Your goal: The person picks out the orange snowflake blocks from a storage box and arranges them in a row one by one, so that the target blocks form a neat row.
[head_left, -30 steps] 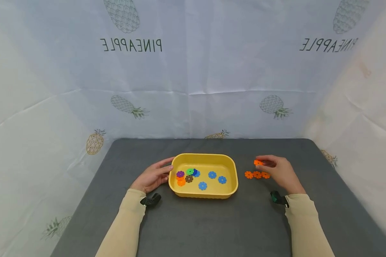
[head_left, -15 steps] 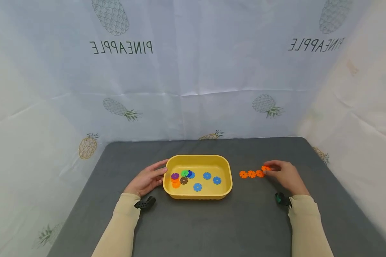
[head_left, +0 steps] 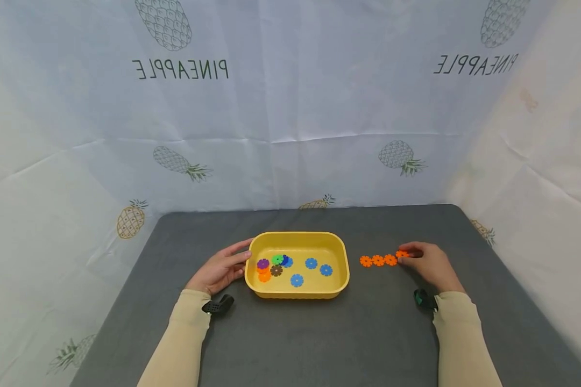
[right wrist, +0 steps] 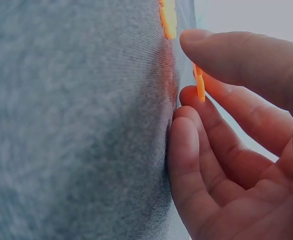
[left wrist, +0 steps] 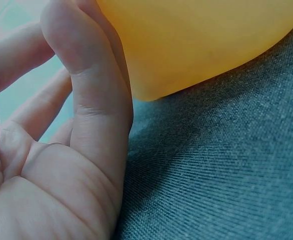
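In the head view a yellow tray (head_left: 297, 295) sits on the dark table, with several notched plastic discs inside. My left hand (head_left: 219, 271) holds its left end, thumb at the rim and other fingers along the outside. To the tray's right, three orange notched discs (head_left: 378, 260) lie in a row. At the right end of this row my right hand (head_left: 432, 266) pinches a fourth orange disc (head_left: 402, 253), slightly farther back than the others. The right wrist view shows that disc (right wrist: 200, 87) edge-on between thumb and fingers, partly hidden.
Inside the tray are light blue discs (head_left: 297, 280) on the middle and right. A purple disc (head_left: 263, 263), a green disc (head_left: 277, 259), a brown disc (head_left: 276, 270) and orange ones cluster at its left. A pineapple-print cloth (head_left: 290, 107) hangs behind the table.
My right hand has brought its orange disc from behind the row to the row's right end, lower down. The left hand stays at the tray. The whole head view has shifted slightly.
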`<state>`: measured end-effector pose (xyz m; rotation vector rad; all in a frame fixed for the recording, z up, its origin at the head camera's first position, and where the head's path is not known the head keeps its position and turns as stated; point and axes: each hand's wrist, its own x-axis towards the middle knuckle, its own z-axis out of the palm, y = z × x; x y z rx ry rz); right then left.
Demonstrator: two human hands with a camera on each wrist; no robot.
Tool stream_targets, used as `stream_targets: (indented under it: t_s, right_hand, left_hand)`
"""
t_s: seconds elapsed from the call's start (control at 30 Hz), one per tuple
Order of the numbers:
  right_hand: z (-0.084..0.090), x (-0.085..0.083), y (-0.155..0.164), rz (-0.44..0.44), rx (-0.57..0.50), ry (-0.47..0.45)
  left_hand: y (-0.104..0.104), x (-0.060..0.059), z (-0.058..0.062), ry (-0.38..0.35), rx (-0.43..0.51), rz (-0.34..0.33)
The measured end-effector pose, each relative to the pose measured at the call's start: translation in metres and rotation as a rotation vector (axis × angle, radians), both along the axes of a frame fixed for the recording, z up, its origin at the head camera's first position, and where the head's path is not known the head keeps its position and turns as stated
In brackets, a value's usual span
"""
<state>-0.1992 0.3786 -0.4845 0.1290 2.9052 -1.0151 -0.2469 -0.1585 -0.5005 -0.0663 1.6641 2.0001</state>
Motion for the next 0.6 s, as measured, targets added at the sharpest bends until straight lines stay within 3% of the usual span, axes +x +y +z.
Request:
stream_targets:
  t_s: [0.6]
  right_hand:
    - [0.0009,0.0008,-0.0003,0.01,-0.007,-0.029]
  left_hand:
    - [-0.0005,-0.0004,-0.0005,-0.008,0.011,-0.004]
